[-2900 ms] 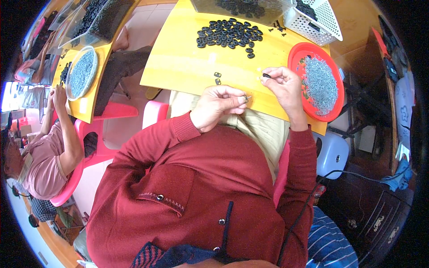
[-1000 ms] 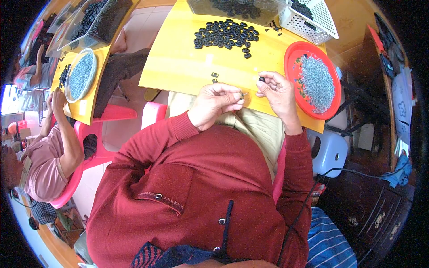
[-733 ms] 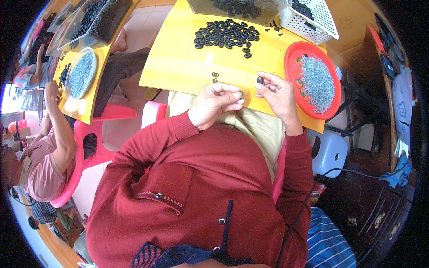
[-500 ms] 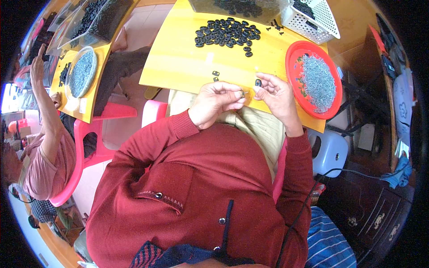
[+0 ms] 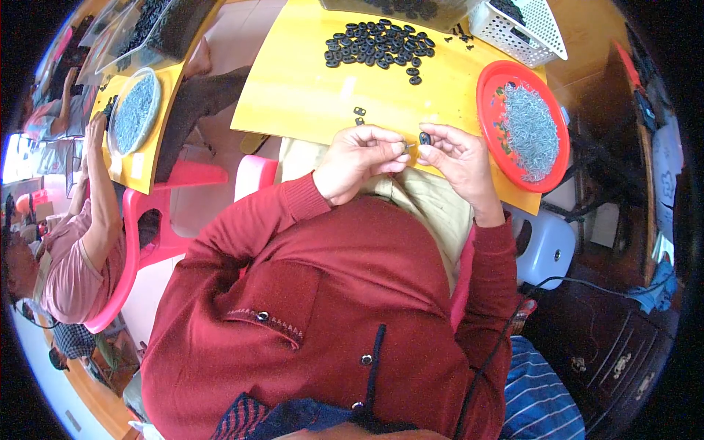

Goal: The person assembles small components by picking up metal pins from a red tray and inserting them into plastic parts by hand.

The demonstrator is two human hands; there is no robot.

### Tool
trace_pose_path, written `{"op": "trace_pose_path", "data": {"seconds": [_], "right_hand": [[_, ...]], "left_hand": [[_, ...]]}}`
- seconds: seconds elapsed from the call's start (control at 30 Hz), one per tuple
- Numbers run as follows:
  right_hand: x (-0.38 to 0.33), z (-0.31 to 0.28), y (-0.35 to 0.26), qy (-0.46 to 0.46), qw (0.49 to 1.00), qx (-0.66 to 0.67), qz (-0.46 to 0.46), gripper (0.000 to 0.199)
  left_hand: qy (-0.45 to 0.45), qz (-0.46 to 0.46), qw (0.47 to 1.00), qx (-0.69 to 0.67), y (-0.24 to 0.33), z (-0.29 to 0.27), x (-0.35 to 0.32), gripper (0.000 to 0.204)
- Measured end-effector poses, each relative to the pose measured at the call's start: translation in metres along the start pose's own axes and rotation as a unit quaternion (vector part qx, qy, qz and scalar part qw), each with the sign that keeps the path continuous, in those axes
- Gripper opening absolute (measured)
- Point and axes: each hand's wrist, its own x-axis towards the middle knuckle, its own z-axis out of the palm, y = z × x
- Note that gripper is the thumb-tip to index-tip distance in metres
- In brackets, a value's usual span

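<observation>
My left hand (image 5: 361, 160) is closed in a pinch on a thin metal screw (image 5: 411, 145), whose tip pokes out toward the right. Facing it, my right hand (image 5: 463, 163) holds a small black oval piece with holes (image 5: 424, 138) upright between thumb and fingers. A narrow gap lies between the two hands, just over the table's near edge. Two loose black pieces (image 5: 359, 111) lie on the yellow table (image 5: 293, 88) beyond my left hand. Farther off is a spread of similar black oval pieces (image 5: 378, 45).
To the right, a red tray (image 5: 487, 125) holds a heap of silver screws (image 5: 532, 132). A white perforated basket (image 5: 513, 44) and a clear bin (image 5: 396, 9) with black parts stand at the back. At left, a co-worker sits by another yellow table with a screw-filled bowl (image 5: 135, 110).
My hands have come slightly closer together, bringing the screw nearer the black oval piece. The co-worker's raised arm has come down beside the bowl. My view has shifted slightly.
</observation>
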Motion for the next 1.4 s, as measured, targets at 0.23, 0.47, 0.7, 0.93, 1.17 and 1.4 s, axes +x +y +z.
{"op": "trace_pose_path", "data": {"seconds": [0.23,0.47,0.7,0.93,1.17,1.4], "right_hand": [[-0.0023,0.0019,0.0011,-0.018,0.999,0.027,0.0,0.033],[-0.0029,0.0028,0.0028,-0.031,0.998,0.056,-0.001,0.033],[-0.0028,0.0033,0.0018,-0.039,0.998,0.057,0.0,0.033],[-0.0032,0.0027,0.0021,-0.041,0.997,0.068,-0.002,0.033],[-0.0036,0.0015,0.0022,-0.039,0.998,0.057,-0.003,0.033],[-0.0042,0.0026,-0.0017,-0.037,0.998,0.05,0.004,0.033]], "left_hand": [[0.002,0.001,1.0,0.021,-0.0005,-0.0009,0.0005,0.014],[0.0,0.001,1.0,0.022,-0.0011,-0.001,0.0002,0.015],[-0.001,-0.005,1.0,0.015,0.0001,0.0001,0.0002,0.014],[-0.007,-0.004,1.0,0.016,-0.0004,-0.0014,0.0012,0.014],[-0.001,-0.004,1.0,0.02,-0.0006,-0.0008,0.0007,0.014],[0.006,-0.006,1.0,0.025,-0.0014,-0.0007,0.001,0.014]]}}
